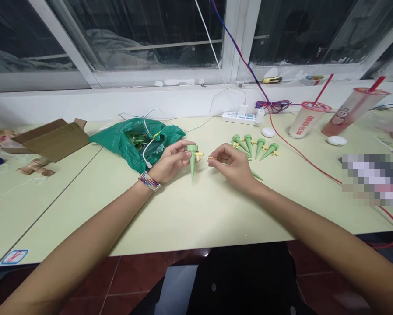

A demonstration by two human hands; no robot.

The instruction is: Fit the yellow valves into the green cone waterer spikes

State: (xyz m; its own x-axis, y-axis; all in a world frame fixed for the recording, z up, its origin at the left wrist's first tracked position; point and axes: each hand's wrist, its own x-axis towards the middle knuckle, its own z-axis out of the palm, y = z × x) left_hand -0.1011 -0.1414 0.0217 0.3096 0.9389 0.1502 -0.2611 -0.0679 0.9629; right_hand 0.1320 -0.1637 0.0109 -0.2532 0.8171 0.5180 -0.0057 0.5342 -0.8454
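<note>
Pale green table (163,218) below a dark window (137,39). Left hand (172,162) grips a green spike (192,164); right hand (232,164), just apart, pinches a yellow peg (211,157). More spikes (254,146) lie beyond it; green bag (134,142) behind left; power strip (240,118), cups (310,118) farther back.

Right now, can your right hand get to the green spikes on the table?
Probably yes. The right hand sits just beside the green plastic spikes, with nothing between them, though its fingers pinch a small yellow piece, which it may need to put down first.
</note>
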